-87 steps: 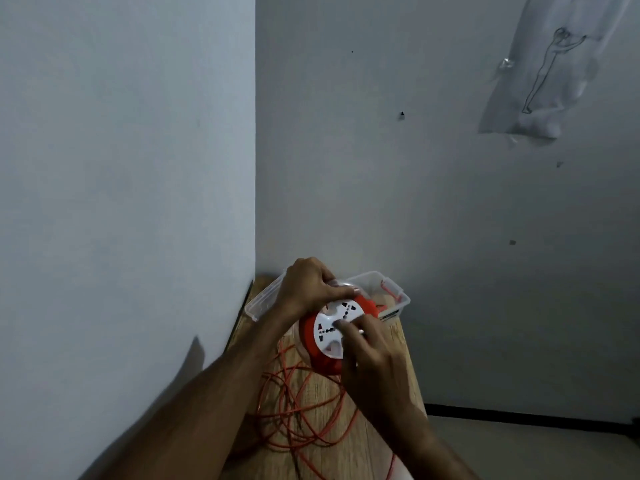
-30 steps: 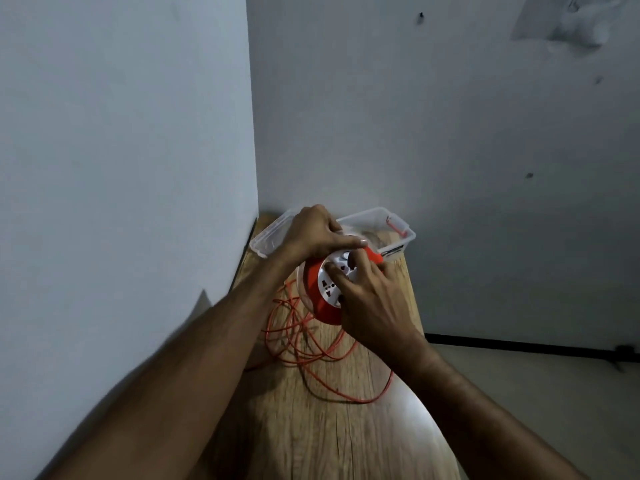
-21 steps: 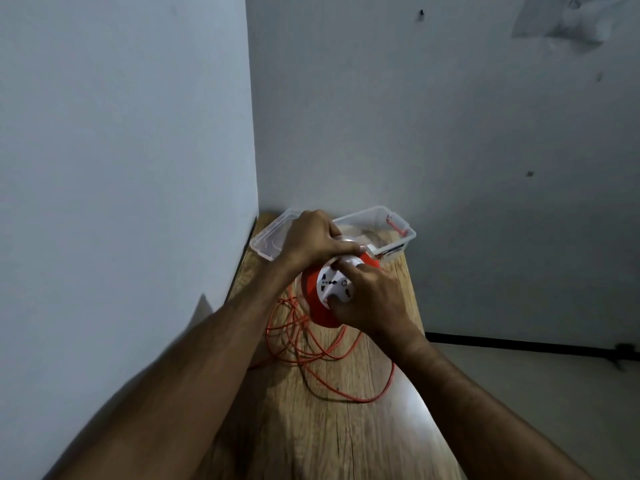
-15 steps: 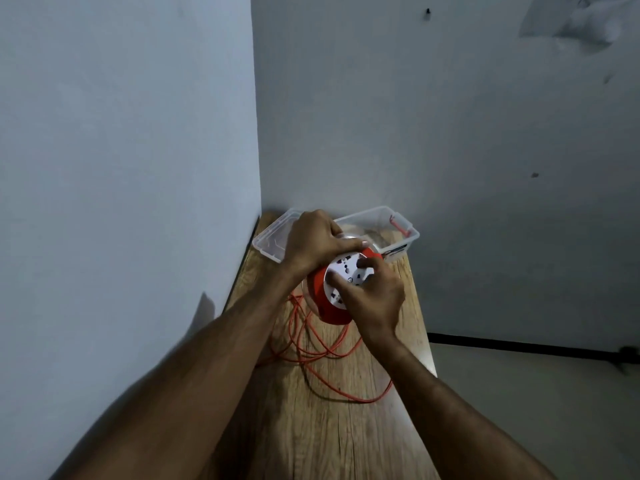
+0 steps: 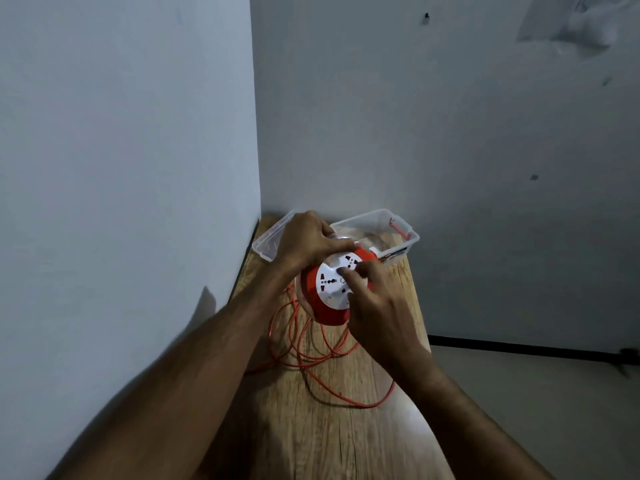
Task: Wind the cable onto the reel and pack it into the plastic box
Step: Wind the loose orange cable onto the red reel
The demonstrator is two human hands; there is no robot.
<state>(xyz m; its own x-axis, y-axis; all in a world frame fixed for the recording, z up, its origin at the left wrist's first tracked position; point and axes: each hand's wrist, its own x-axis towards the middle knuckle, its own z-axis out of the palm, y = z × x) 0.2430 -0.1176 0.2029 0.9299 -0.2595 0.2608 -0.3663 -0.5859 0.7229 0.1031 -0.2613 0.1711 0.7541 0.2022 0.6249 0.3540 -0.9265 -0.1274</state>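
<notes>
A round orange cable reel (image 5: 323, 310) with a white socket face (image 5: 331, 284) is held tilted above the wooden table. My left hand (image 5: 306, 242) grips its top rim. My right hand (image 5: 375, 310) rests on the white face, with fingertips pressed near its centre. Loose orange cable (image 5: 313, 358) lies in loops on the table below the reel. The clear plastic box (image 5: 403, 237) stands open just behind the reel, against the wall.
The narrow wooden table (image 5: 332, 427) sits in a room corner, with one wall along its left edge and another behind the box. Its right edge drops to the floor (image 5: 536, 393). The box's clear lid (image 5: 272, 242) lies at the back left.
My right hand has shifted around the white face as the reel turns. The loose cable loops on the table have moved slightly. My left hand keeps its grip on the rim.
</notes>
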